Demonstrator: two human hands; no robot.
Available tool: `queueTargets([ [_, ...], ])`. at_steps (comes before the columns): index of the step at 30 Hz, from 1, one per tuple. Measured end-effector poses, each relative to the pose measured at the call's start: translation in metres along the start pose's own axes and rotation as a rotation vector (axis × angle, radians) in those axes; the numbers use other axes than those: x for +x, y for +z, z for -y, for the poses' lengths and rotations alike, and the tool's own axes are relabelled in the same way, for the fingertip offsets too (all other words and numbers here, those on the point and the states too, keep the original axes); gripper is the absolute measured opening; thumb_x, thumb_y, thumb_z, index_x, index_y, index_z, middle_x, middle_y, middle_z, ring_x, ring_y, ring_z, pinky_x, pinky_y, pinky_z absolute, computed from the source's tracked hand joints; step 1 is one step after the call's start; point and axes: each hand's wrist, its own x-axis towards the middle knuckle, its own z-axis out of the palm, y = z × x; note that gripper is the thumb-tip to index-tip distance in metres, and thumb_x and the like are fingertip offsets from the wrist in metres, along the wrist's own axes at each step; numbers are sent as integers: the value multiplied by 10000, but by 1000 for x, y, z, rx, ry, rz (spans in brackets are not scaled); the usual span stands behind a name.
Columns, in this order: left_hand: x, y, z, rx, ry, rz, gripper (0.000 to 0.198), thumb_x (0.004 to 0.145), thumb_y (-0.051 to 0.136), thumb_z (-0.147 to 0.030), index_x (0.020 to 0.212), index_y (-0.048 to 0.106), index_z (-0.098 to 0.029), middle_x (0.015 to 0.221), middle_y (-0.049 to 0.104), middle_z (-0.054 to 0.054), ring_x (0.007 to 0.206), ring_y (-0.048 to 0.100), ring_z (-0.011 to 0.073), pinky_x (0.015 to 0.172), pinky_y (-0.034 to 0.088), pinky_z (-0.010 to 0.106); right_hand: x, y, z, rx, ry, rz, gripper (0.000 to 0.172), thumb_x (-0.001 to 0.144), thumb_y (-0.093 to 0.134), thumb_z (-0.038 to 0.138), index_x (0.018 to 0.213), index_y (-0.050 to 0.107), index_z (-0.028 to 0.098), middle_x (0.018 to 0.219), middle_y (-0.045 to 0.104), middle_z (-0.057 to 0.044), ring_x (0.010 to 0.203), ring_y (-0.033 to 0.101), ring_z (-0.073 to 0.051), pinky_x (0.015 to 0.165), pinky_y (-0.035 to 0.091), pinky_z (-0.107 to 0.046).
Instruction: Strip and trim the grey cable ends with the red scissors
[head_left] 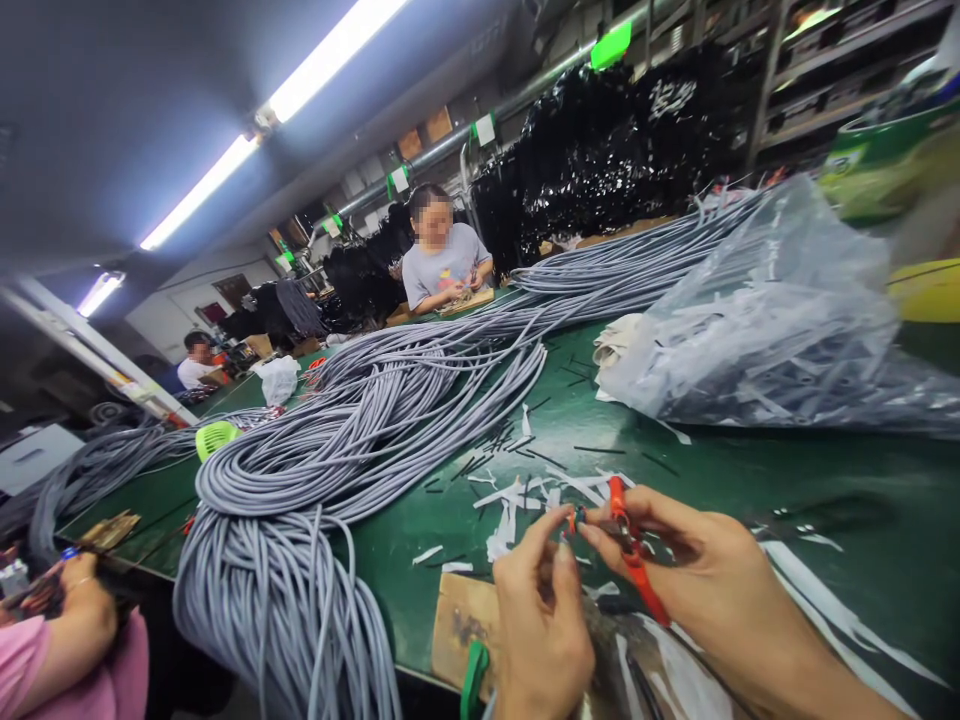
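Note:
My left hand (544,615) pinches the ends of thin coloured wires (576,518), small and partly hidden by the fingertips. Close beside it, my right hand (701,565) meets the same wires with its thumb and fingertip. A red-handled hand tool (645,585) lies across that hand's palm, gripped by the fingers; its working end is hidden, so its exact kind does not show. Below the hands is a wooden block (461,620) with a dark, worn patch and a green strip (474,675) at its edge. White strips (510,505) and short black pieces (487,450) are scattered beyond.
Large coils of grey cable (300,470) cover the left and middle of the green table (750,475) and hang over its front edge. A clear plastic bag (780,330) of white pieces stands right. A co-worker (446,250) sits opposite; another person's arm (86,610) shows left.

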Motion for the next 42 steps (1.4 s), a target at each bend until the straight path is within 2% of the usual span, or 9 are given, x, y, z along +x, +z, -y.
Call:
queueTargets([
  [6, 10, 6, -23, -196, -66, -48, 250, 832, 674, -362, 941, 800, -175, 945, 778, 109, 879, 718, 261, 798, 582, 337, 4, 6, -5, 213, 133, 52, 245, 627, 765, 413, 642, 658, 194, 600, 654, -13, 569, 617, -178, 539, 511, -241],
  [9, 12, 8, -27, -290, -157, -180, 368, 752, 731, -503, 804, 800, -145, 712, 758, 95, 609, 688, 206, 582, 569, 277, 4, 9, -1, 280, 169, 79, 280, 588, 803, 420, 638, 661, 183, 600, 660, -19, 561, 607, -167, 540, 510, -233],
  [12, 12, 9, -27, -409, -266, -248, 531, 657, 747, -645, 724, 740, -118, 524, 639, 24, 340, 458, 76, 333, 353, 172, 5, 10, 0, 314, 189, 79, 302, 561, 829, 416, 615, 653, 177, 589, 645, -17, 558, 589, -157, 540, 503, -230],
  [15, 11, 7, -26, -522, -288, -164, 536, 648, 754, -656, 735, 650, -137, 506, 561, -31, 304, 310, 18, 306, 219, 135, 9, 9, -5, 393, 256, 125, 341, 537, 851, 420, 613, 621, 180, 584, 622, -3, 530, 564, -141, 512, 488, -228],
  [19, 6, 2, -21, -665, -176, 54, 367, 770, 746, -513, 839, 591, -187, 598, 583, -29, 428, 401, 38, 414, 298, 116, 13, 6, -11, 402, 317, 246, 395, 563, 823, 485, 629, 572, 187, 555, 575, 20, 490, 526, -125, 477, 465, -229],
  [26, 3, 3, -12, -461, 169, -224, 232, 898, 645, -362, 755, 565, -198, 711, 577, -10, 681, 593, 114, 662, 498, 181, 1, -3, -4, -184, -163, 150, 192, 753, 626, 378, 651, 570, 226, 602, 599, 7, 530, 546, -158, 505, 463, -254],
  [32, 1, -2, -7, -145, 373, -215, 219, 945, 532, -226, 730, 562, -199, 720, 634, 10, 708, 616, 146, 679, 477, 214, 0, -1, -8, -358, -302, 237, 209, 808, 557, 293, 610, 529, 232, 558, 575, 13, 472, 532, -146, 456, 405, -246],
  [37, 0, -5, -4, -27, 369, -124, 266, 953, 472, -202, 693, 529, -194, 618, 562, -9, 577, 556, 130, 574, 415, 218, -2, -6, -17, -487, -363, 201, 169, 786, 524, 243, 621, 485, 244, 575, 573, 4, 486, 521, -156, 456, 365, -265],
  [42, -1, -4, -6, -148, 153, -100, 223, 949, 536, -333, 775, 525, -193, 642, 577, 1, 562, 552, 119, 505, 389, 191, -10, -9, -20, -523, -405, 190, 160, 780, 461, 176, 641, 426, 247, 614, 584, -8, 529, 526, -156, 511, 365, -282],
])
